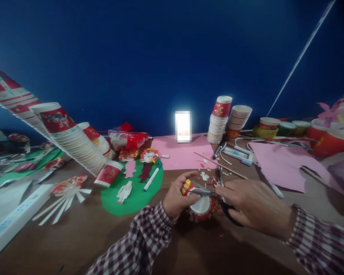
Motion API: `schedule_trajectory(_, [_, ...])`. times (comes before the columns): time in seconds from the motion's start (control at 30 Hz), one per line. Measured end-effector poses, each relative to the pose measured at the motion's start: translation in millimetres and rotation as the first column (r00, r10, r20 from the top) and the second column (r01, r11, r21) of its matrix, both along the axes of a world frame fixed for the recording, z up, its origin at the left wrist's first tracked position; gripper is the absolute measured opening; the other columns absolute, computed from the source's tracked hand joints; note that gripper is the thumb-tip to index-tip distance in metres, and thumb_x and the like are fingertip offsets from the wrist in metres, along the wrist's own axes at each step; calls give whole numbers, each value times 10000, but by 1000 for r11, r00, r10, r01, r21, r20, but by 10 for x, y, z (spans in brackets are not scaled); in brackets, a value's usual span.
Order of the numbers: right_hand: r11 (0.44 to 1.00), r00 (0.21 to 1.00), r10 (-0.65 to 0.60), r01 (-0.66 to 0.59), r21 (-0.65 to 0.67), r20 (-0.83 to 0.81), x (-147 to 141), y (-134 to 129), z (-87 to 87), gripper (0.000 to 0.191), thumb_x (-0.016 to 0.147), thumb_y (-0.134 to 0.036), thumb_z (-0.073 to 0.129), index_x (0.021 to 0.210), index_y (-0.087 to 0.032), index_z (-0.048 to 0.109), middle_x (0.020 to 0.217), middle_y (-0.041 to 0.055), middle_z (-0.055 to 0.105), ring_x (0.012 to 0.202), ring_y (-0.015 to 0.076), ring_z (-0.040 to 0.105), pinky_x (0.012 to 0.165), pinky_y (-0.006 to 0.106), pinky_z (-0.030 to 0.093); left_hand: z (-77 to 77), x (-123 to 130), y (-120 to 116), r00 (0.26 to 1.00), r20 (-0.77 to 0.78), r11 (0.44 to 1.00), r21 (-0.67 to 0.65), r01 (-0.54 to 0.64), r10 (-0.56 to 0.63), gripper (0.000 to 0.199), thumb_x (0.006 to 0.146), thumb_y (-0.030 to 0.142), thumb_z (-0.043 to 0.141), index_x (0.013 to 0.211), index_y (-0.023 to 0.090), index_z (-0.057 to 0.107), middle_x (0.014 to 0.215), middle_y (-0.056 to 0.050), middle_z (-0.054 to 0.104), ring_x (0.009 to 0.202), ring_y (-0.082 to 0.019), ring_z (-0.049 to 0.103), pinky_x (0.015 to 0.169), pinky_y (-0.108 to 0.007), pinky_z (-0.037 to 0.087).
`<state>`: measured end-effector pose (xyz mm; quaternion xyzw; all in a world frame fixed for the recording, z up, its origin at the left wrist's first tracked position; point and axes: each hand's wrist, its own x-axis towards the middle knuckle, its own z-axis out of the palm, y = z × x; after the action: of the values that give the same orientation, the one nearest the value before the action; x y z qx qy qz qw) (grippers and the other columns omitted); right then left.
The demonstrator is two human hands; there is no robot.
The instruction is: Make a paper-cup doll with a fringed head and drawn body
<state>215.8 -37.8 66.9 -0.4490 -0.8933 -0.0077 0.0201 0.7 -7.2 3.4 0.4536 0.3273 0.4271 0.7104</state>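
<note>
My left hand (177,196) grips a paper cup (201,206) whose round white bottom faces up, with its red and yellow wall cut into strips around it. In my right hand (255,204) is a pair of scissors (205,193), its black handle loop at my fingers. The grey blades lie across the cup near my left thumb. Whether they cut into a strip right now, I cannot tell. Small paper scraps (204,176) lie just beyond my hands.
On the left, a green paper disc (110,202) bears paper figures and a blue marker (153,176). Stacked paper cups (74,137) lean there beside a white power strip (18,221). Pink paper (172,162), a thin stick (220,165) and more cup stacks (218,122) are farther back.
</note>
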Motion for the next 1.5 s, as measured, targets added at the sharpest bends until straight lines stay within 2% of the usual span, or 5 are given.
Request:
schedule_trajectory(0.3, [997, 999, 44, -44, 58, 0, 23, 41, -2, 109, 758, -209, 596, 865, -224, 586, 775, 4, 635, 714, 176, 576, 582, 290, 273, -26, -30, 24, 999, 27, 999, -26, 32, -31, 783, 580, 215, 842, 1268, 160, 470, 749, -8, 629, 606, -82, 531, 594, -183, 425])
schedule_trajectory(0.63, [995, 999, 49, -50, 90, 12, 46, 54, -16, 153, 743, -170, 626, 878, -236, 598, 750, -6, 637, 691, 181, 589, 576, 294, 276, -22, -21, 36, 997, 63, 999, -29, 35, -33, 724, 577, 191, 848, 1219, 158, 514, 744, 12, 617, 605, -65, 533, 605, -176, 447])
schedule_trajectory(1.03, [998, 1000, 22, -21, -63, 9, -24, 49, 37, 157, 712, -200, 572, 868, -210, 581, 821, 31, 643, 785, 213, 593, 618, 299, 319, -60, 2, 19, 992, 39, 992, 4, 123, -123, 688, 621, 146, 814, 1235, 158, 503, 756, 0, 655, 620, -66, 559, 621, -173, 450])
schedule_trajectory(1.5, [998, 999, 25, -24, -52, 23, -18, 62, 17, 128, 719, -205, 572, 847, -216, 578, 793, 24, 648, 736, 201, 590, 593, 296, 279, -35, 1, 2, 996, 59, 996, -48, 74, -72, 754, 598, 147, 832, 1263, 157, 476, 754, -4, 653, 626, -73, 558, 636, -186, 451])
